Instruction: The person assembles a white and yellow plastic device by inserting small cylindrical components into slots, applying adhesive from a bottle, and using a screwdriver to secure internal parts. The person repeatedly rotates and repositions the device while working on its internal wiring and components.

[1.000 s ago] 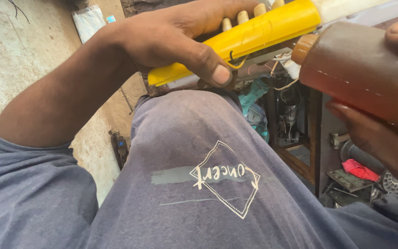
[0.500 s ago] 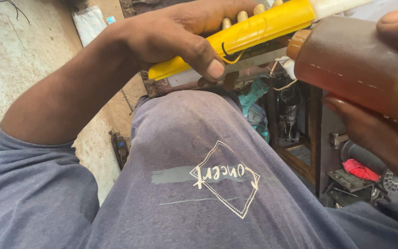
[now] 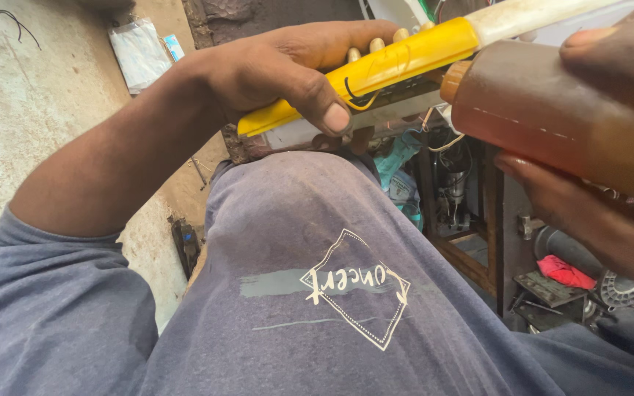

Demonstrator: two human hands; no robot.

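Your left hand (image 3: 280,70) stays clamped on the yellow tool (image 3: 376,70) while your right hand (image 3: 588,191), gripping the amber bottle (image 3: 552,110), has brought its capped mouth against the tool.

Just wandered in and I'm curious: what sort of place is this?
Probably a small repair workshop. Loose wires and parts crowd a wooden rack, metal scraps lie below, and the floor is bare, worn concrete.

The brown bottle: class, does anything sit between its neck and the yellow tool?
Nothing visible does. The brown bottle in the right hand has its orange neck right beside the yellow tool held by the left hand.
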